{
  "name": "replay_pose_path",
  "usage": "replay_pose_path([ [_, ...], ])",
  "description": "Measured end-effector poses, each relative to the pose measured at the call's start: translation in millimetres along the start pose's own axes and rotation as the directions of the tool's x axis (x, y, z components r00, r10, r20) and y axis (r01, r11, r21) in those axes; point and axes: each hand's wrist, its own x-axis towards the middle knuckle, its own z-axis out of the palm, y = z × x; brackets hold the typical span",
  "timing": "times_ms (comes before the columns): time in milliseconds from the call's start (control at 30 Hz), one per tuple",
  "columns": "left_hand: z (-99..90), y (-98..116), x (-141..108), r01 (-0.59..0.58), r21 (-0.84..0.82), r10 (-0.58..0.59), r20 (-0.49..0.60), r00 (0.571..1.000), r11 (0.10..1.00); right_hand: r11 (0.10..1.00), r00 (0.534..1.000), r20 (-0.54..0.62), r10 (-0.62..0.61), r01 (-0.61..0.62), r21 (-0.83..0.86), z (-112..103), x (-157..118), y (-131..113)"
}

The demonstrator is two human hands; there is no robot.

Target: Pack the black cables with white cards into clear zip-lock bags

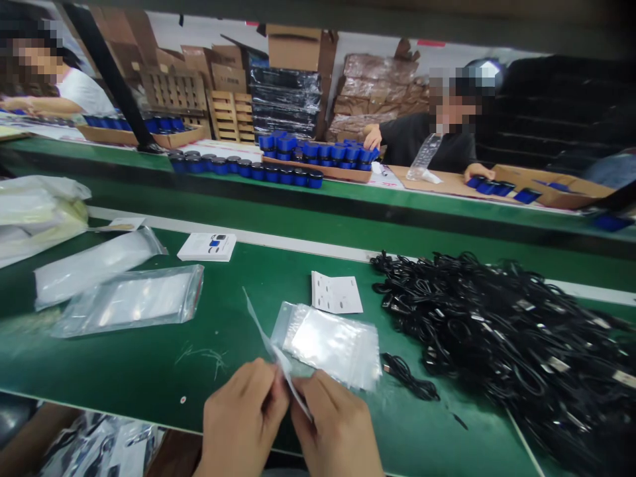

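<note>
At the front edge of the green table, my left hand (244,409) and my right hand (338,419) are side by side, fingers closed in a pinch. Between them they grip a thin, whitish plastic bag (262,331), seen nearly edge-on; whether anything is inside cannot be made out. Just beyond lies a stack of clear plastic bags (330,344). A folded printed leaflet (338,293) rests behind that stack. To the right of it is a single coiled black cable (410,379) with a USB plug.
A large heap of black cables (477,318) covers the right side. At left lie packs of plastic bags (134,298) and a stack of printed leaflets (207,246). Across a raised ledge, a co-worker (417,136) handles blue-and-black items (497,187); another person (84,89) is far left.
</note>
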Motion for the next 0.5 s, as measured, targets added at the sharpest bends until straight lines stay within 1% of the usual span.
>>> replay_pose_path([
  [67,4.8,1.9,-4.3,-0.034,0.017,0.033,0.031,0.999,0.999,0.994,0.991,0.09,0.103,-0.106,0.026,-2.5,-1.1,0.9],
  [133,7.5,2.7,-7.2,-0.04,0.024,0.039,0.047,0.998,0.999,0.975,0.957,0.233,0.172,-0.199,0.098,-9.0,-0.2,1.9],
  [167,7.8,2.9,-8.0,-0.04,0.017,0.039,0.056,0.998,0.999,0.961,0.934,0.311,0.176,-0.231,0.152,-13.5,1.1,2.5],
  [233,6.5,3.4,-9.2,-0.024,0.006,0.023,0.071,0.997,1.0,0.926,0.883,0.447,0.142,-0.278,0.254,-23.4,4.8,3.8],
  [333,1.8,5.6,-10.8,0.009,0.018,-0.011,0.083,0.997,1.0,0.882,0.834,0.541,0.106,-0.331,0.336,-36.5,11.2,5.6],
  [433,-3.2,8.4,-12.0,-0.002,0.008,0.001,0.077,0.997,1.0,0.849,0.787,0.617,0.015,-0.336,0.408,-44.3,14.5,6.3],
  [467,-4.7,9.1,-12.0,-0.007,0.001,0.007,0.076,0.997,1.0,0.842,0.783,0.622,0.006,-0.339,0.42,-45.3,14.3,6.1],
  [500,-6.0,9.6,-11.7,-0.007,-0.004,0.007,0.077,0.997,1.0,0.837,0.789,0.614,0.022,-0.35,0.42,-45.3,13.3,5.7],
])
